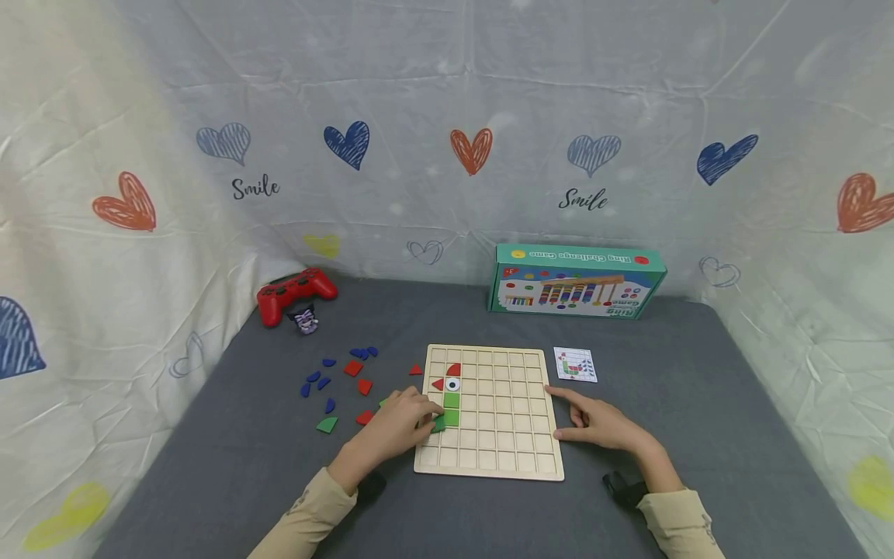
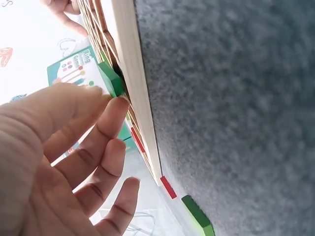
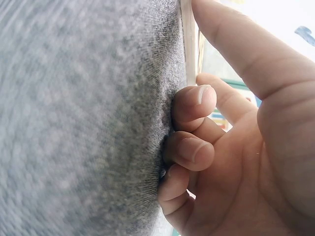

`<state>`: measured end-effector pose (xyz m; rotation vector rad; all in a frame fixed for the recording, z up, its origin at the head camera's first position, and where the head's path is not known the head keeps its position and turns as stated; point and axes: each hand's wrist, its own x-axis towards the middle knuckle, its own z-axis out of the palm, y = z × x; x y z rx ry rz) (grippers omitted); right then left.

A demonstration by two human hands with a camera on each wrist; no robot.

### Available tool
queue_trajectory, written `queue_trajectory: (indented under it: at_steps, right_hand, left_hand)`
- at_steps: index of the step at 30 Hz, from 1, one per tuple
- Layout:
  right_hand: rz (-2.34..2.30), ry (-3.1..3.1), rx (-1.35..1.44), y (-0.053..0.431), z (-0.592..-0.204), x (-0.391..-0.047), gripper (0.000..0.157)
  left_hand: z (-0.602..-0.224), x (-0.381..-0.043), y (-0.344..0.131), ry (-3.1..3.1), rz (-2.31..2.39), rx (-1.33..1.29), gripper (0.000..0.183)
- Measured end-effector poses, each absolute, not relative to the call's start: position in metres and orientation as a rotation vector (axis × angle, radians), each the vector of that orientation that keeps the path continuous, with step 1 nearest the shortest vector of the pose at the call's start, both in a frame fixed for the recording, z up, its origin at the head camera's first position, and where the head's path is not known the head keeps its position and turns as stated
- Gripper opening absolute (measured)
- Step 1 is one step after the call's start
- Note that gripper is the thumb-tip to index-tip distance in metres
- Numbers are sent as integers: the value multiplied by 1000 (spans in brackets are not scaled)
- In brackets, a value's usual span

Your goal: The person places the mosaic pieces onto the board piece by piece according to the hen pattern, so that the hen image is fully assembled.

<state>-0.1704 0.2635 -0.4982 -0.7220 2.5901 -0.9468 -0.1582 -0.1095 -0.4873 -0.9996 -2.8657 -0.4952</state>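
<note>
While the left hand (image 1: 396,423) pinches a green piece (image 1: 438,425) at the left of the board (image 1: 489,475), beside the lower green square (image 1: 451,418), the right hand (image 1: 602,424) has its grip spread, index finger and thumb touching the board's right edge. Loose blue pieces (image 1: 323,383) and red pieces (image 1: 365,387) lie on the tabletop (image 1: 230,473) left of the board; a card (image 1: 575,365) lies to its right.

Head view above board (image 1: 503,423), wrists close-up.
</note>
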Motion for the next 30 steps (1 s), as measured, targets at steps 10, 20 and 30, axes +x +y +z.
queue_trajectory:
  at_steps: [10,20,30]
  right_hand:
    - [-950,2584,-715,264,-498,-171,72]
    - [-941,2586,-705,264,-498,-170,72]
    - [-942,2585,-697,263,-496,-169,72]
  left_hand:
    - [-488,-161,-114,-2894,-506,-1040,20]
    - [-489,-159,-110,-2829,-551,-1073,18]
    - [-487,-158,-104,-2833,-520,-1066,9]
